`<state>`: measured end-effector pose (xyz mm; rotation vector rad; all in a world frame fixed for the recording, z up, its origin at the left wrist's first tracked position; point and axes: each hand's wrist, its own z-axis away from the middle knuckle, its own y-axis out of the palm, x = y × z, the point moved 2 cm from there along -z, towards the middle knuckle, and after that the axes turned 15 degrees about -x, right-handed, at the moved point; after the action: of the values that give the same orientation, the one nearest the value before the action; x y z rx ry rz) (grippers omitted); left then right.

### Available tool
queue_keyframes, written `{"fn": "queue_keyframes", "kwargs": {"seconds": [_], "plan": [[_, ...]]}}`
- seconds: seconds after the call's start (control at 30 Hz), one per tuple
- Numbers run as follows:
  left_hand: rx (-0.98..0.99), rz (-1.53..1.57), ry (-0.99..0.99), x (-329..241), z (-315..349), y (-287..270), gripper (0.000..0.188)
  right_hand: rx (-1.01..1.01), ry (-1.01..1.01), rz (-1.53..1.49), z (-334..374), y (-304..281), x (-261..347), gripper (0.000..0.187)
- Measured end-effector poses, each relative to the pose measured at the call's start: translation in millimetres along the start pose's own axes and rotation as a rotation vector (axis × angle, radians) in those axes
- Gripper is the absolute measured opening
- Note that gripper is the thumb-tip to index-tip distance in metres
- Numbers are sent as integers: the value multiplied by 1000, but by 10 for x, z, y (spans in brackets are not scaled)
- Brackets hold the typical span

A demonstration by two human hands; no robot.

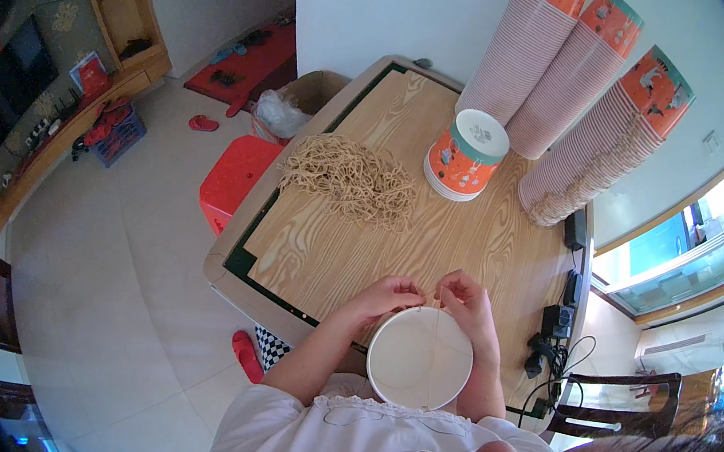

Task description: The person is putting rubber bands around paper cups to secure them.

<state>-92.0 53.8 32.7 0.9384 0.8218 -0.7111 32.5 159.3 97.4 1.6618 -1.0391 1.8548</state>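
The right hand (465, 297) pinches a string (434, 345) crossing the open tub (398, 366), while the left hand (395, 294) curls at its far rim, grip unclear.

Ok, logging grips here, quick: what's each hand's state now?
Left hand: closed at the bucket rim; what it pinches is too small to tell.
Right hand: closed, pinching string.

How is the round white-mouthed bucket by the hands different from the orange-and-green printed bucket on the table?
The white-mouthed bucket opens toward the camera; the printed bucket stands base up. The white-mouthed bucket shows its plain inside; the printed bucket, its decorated outside. The left hand and right hand are at the white-mouthed bucket; neither touches the printed bucket. Both are round.
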Motion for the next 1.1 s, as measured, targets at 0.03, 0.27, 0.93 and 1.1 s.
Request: {"fn": "queue_keyframes", "kwargs": {"seconds": [0.03, 0.27, 0.93, 1.1], "plan": [[-2, -1, -3, 16, 7, -19, 18, 0, 3, -3, -2, 0, -14, 3], [50, -38, 40, 28, 81, -79, 20, 9, -62, -70, -10, -53, -90, 4], [46, -357, 204, -212, 224, -160, 20, 8, 0, -90, 30, -94, -120, 4], [31, -443, 287, -210, 226, -192, 15, -15, -6, -103, 26, -120, -154, 4]]}}
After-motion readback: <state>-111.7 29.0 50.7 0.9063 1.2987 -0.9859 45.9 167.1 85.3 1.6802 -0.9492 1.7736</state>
